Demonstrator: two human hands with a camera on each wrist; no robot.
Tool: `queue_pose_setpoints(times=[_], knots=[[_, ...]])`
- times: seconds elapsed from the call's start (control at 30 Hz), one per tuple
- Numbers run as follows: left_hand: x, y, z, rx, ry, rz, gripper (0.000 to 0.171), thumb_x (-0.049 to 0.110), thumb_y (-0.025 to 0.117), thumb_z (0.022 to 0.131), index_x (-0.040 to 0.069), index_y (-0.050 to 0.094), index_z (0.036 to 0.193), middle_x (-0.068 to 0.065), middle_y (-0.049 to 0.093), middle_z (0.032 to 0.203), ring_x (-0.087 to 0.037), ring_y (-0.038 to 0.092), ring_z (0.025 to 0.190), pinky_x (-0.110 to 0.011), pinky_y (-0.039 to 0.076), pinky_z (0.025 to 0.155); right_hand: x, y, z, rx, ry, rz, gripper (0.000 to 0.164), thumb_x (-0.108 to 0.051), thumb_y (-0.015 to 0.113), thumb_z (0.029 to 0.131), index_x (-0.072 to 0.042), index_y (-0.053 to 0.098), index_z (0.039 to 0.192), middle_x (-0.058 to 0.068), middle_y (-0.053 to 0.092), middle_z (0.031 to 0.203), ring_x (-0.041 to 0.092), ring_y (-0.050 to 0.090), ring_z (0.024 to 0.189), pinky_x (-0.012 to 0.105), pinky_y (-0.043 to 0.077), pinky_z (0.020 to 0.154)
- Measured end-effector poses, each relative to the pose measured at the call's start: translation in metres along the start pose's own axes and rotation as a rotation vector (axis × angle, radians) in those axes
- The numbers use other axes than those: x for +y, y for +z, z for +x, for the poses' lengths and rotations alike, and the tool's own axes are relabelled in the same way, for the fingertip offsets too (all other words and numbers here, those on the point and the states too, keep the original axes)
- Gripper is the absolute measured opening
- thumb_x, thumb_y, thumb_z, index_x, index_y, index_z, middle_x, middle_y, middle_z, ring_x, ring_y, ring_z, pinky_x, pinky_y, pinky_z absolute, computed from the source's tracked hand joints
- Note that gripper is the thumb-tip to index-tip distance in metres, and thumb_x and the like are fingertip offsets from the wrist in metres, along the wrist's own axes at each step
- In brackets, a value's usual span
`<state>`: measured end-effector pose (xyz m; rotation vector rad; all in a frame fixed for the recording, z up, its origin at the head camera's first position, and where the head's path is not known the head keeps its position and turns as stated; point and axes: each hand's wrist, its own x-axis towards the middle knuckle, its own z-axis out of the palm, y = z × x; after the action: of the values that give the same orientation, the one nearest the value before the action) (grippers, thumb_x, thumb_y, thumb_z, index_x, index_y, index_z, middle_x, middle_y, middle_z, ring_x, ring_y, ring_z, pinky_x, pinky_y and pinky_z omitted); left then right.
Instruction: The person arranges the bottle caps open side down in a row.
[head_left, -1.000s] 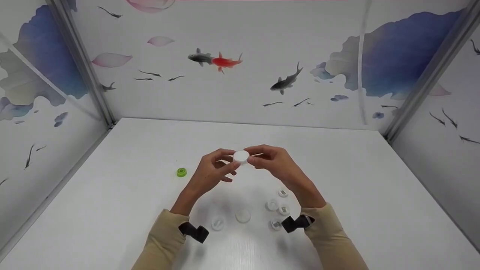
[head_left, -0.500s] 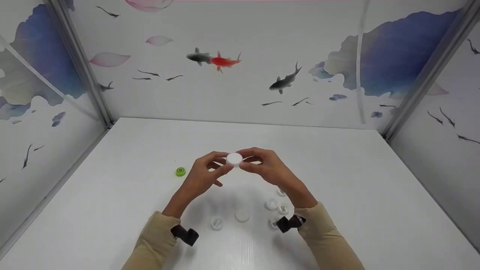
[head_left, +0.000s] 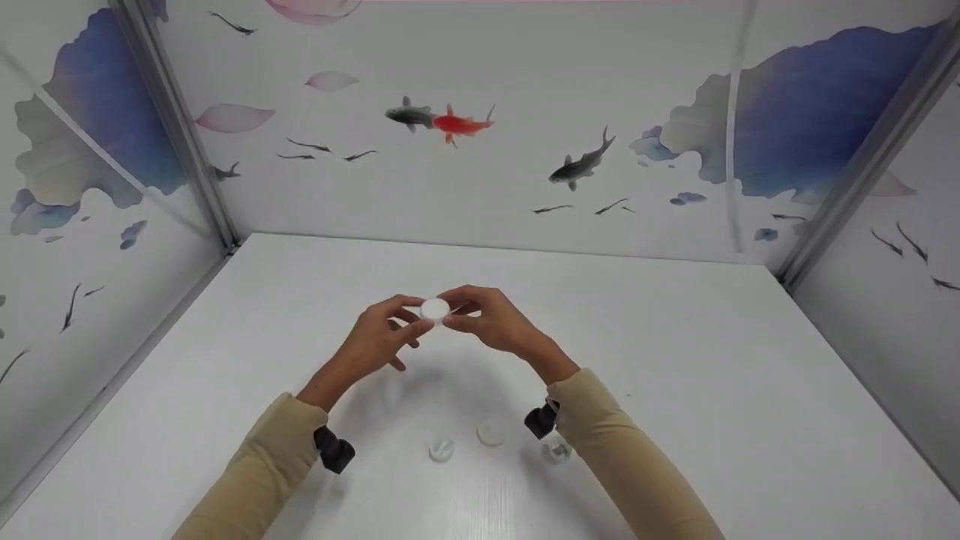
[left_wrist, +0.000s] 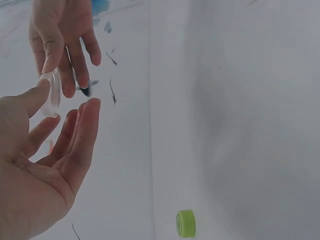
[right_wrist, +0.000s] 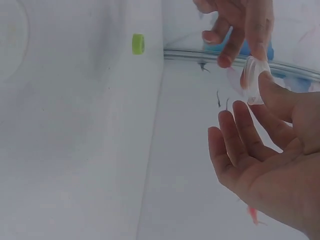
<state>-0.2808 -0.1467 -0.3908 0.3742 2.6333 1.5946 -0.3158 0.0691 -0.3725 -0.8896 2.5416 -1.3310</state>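
Above the table, both hands hold one small round plastic case (head_left: 435, 309), white on its flat top in the head view. Its side looks clear and ridged in the right wrist view, where the case (right_wrist: 253, 82) stands edge-on. My left hand (head_left: 376, 337) pinches its left side between thumb and forefinger. From the right, my right hand (head_left: 491, 319) pinches the opposite side the same way. The other fingers of both hands stay loose and off the case. A green cap (left_wrist: 186, 223) lies on the table past the left hand; in the head view it is hidden.
Nearer the body, a clear round piece (head_left: 442, 450) and a pale disc (head_left: 491, 433) lie on the white table (head_left: 675, 390). Another small round piece (head_left: 557, 448) sits partly behind the right sleeve. Painted walls (head_left: 487, 195) enclose the back and sides.
Both hands have moved left together with the case. The right forearm now hides several small round pieces, and the left hand hides the green cap in the head view.
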Motion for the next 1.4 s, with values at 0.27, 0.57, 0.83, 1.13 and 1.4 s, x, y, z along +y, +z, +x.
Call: queue_pose_setpoints(times=[0.27, 0.57, 0.83, 1.13, 1.4], knots=[[-0.02, -0.01, 0.012, 0.029, -0.113, 0.046, 0.049, 0.032, 0.066, 0.098, 0.012, 0.053, 0.14, -0.02, 0.064, 0.122, -0.039, 0.071, 0.097, -0.033, 0.06, 0.055, 0.005, 0.015, 0.035, -0.058, 0.041, -0.053, 0.036, -0.012, 0.062, 0.099, -0.007, 0.061, 0.135, 0.016, 0.063, 0.128, 0.03, 0.061, 0.121, 0.044, 0.053, 0.101], [-0.049, -0.009, 0.011, 0.046, -0.231, 0.165, 0.047, 0.026, 0.066, 0.098, 0.007, 0.051, 0.138, -0.019, 0.069, 0.109, -0.017, 0.066, 0.071, -0.028, 0.055, 0.049, 0.016, 0.047, 0.057, -0.14, 0.175, -0.066, 0.038, -0.007, 0.063, 0.097, -0.008, 0.062, 0.135, 0.019, 0.063, 0.132, 0.031, 0.062, 0.123, 0.044, 0.054, 0.1], [-0.057, 0.002, 0.012, 0.085, -0.322, 0.28, 0.045, 0.024, 0.068, 0.096, 0.004, 0.055, 0.135, -0.01, 0.068, 0.086, -0.013, 0.058, 0.055, -0.023, 0.048, 0.045, 0.022, 0.065, 0.065, -0.158, 0.276, -0.147, 0.038, -0.006, 0.067, 0.095, -0.009, 0.066, 0.132, 0.018, 0.066, 0.13, 0.028, 0.064, 0.119, 0.042, 0.053, 0.102], [-0.058, 0.013, 0.014, 0.137, -0.344, 0.41, 0.042, 0.024, 0.07, 0.095, 0.001, 0.06, 0.13, -0.013, 0.07, 0.098, -0.011, 0.053, 0.052, -0.021, 0.039, 0.044, 0.026, 0.073, 0.069, -0.137, 0.312, -0.16, 0.037, -0.003, 0.068, 0.093, -0.007, 0.067, 0.13, 0.019, 0.067, 0.128, 0.031, 0.062, 0.124, 0.043, 0.048, 0.108], [-0.05, 0.009, 0.013, 0.146, -0.358, 0.445, 0.049, 0.023, 0.068, 0.096, -0.004, 0.055, 0.135, -0.018, 0.073, 0.104, -0.01, 0.054, 0.051, -0.023, 0.042, 0.051, 0.026, 0.072, 0.073, -0.158, 0.319, -0.174, 0.04, -0.01, 0.069, 0.094, -0.009, 0.064, 0.134, 0.019, 0.064, 0.134, 0.033, 0.059, 0.129, 0.044, 0.046, 0.111]])
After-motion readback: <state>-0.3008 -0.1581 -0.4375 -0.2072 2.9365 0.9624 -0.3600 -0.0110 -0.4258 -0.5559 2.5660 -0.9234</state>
